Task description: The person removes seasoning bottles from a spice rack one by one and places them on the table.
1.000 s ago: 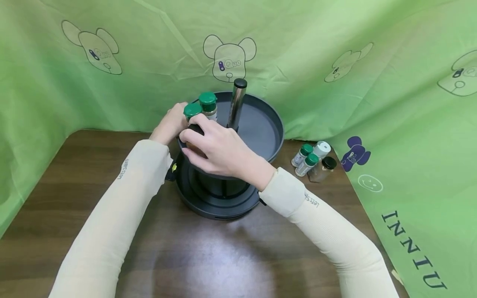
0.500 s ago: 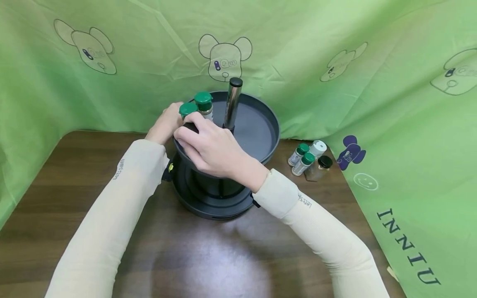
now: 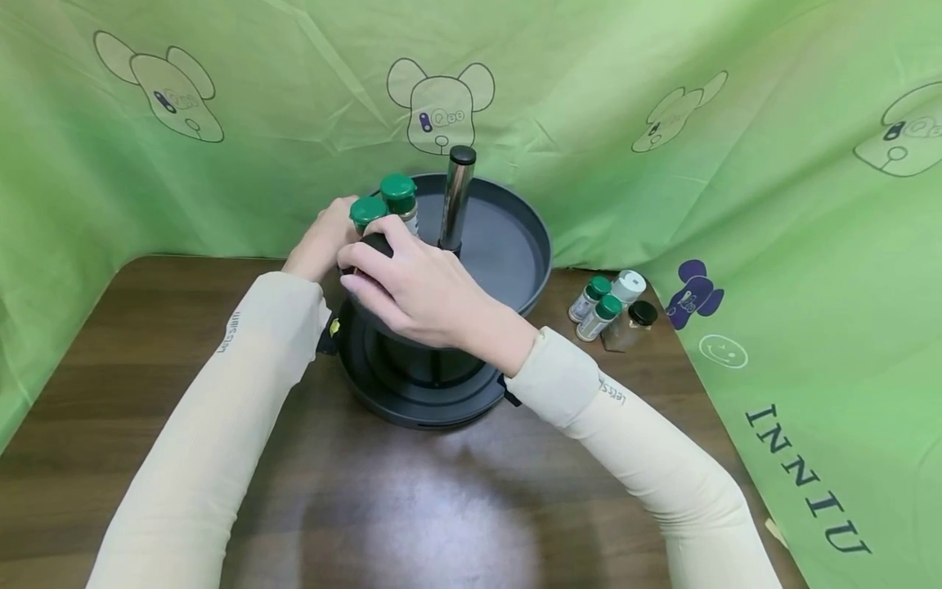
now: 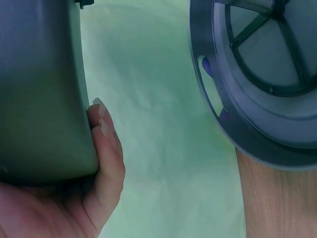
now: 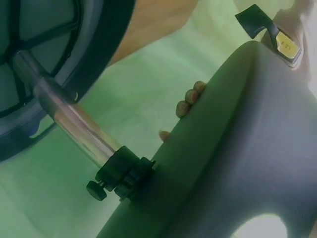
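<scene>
A dark grey two-tier turntable rack stands on the table. In the head view, my left hand [image 3: 321, 237] grips the left rim of its upper tray [image 3: 508, 245]; the left wrist view shows its fingers [image 4: 110, 158] curled at the tray's edge. Over that tray's front left, my right hand [image 3: 430, 294] holds a jar by its black lid [image 3: 379, 244]; the jar's body is mostly hidden. Behind it stand two green-capped spice bottles, a nearer one [image 3: 366, 213] and a farther one [image 3: 399, 195]. A metal pole [image 3: 456, 204] rises through the tray.
The lower tray [image 3: 412, 413] sits under the upper one. Right of the rack, a small group holds two green-capped spice bottles [image 3: 599, 317], a white-capped bottle [image 3: 629, 286] and a black-lidded jar [image 3: 625, 334]. A green printed cloth [image 3: 574, 164] hangs behind.
The view has shifted slightly. My right fingers have drawn closer together, and the jar body seen between them a second ago is now mostly covered. My left hand stays on the rim.
</scene>
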A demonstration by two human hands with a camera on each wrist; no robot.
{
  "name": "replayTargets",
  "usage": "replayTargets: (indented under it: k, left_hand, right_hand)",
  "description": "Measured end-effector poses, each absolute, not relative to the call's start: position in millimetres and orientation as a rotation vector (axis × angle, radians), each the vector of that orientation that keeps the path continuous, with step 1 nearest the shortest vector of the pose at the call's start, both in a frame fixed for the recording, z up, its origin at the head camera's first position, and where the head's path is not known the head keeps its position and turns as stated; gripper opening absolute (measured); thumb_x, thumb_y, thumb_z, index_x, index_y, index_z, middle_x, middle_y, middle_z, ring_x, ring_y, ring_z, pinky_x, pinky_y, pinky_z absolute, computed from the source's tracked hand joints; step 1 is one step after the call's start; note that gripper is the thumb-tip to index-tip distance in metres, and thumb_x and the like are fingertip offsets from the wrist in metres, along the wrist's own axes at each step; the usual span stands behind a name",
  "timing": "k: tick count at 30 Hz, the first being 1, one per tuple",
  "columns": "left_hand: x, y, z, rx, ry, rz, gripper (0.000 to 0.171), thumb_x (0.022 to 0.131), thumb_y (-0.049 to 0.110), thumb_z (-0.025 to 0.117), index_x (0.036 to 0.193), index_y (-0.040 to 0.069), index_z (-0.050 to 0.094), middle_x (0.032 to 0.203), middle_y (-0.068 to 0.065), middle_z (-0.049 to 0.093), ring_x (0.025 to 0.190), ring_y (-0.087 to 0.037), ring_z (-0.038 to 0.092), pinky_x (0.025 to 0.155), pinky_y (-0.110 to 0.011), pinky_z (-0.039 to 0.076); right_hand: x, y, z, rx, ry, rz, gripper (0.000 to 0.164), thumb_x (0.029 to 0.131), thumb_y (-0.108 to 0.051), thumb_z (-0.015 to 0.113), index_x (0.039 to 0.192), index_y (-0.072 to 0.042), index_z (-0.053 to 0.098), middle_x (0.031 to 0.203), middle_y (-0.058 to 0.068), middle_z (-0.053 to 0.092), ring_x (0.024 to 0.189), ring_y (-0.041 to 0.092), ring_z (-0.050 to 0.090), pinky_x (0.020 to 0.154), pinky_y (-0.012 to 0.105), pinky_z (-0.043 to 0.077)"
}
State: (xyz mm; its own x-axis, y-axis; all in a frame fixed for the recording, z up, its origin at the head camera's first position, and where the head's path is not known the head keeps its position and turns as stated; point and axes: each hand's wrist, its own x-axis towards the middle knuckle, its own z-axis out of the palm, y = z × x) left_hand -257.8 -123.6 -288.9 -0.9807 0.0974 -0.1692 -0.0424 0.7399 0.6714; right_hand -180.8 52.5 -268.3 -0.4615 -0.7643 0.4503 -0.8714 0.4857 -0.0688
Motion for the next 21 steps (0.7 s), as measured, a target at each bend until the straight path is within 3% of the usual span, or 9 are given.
replayTargets:
  k: [3, 11, 21]
  left_hand:
    - [-258.4, -123.8, -289.6, 0.037, 2.741, 1.074, 0.019, 0.102, 0.019, 0.037, 0.108, 0.004, 0.048, 0.109, -0.017, 0.050, 0.095, -0.032, 0.046, 0.082, -0.044, 0.042]
    - [-258.3, -123.5, -287.9, 0.046, 2.764, 1.026, 0.030, 0.104, 0.024, 0.032, 0.115, 0.002, 0.048, 0.121, -0.020, 0.052, 0.101, -0.033, 0.047, 0.091, -0.050, 0.043]
    - [-257.6, -124.5, -289.5, 0.042, 2.747, 1.063, 0.021, 0.103, 0.019, 0.037, 0.110, 0.003, 0.048, 0.111, -0.017, 0.051, 0.096, -0.032, 0.046, 0.082, -0.044, 0.042]
  right_hand:
    - [-179.6, 52.5, -268.3, 1.348, -2.371, 0.363, 0.024, 0.105, -0.026, 0.041, 0.116, -0.020, 0.062, 0.121, 0.010, 0.053, 0.090, 0.018, 0.062, 0.064, 0.036, 0.056]
    - [-180.5, 56.2, -267.4, 1.333, -2.362, 0.400, 0.023, 0.104, -0.023, 0.045, 0.119, -0.017, 0.061, 0.121, 0.011, 0.052, 0.085, 0.017, 0.063, 0.068, 0.034, 0.057]
    - [-178.5, 52.8, -267.7, 1.361, -2.378, 0.375, 0.024, 0.105, -0.026, 0.043, 0.119, -0.020, 0.061, 0.122, 0.010, 0.052, 0.088, 0.018, 0.060, 0.063, 0.034, 0.054]
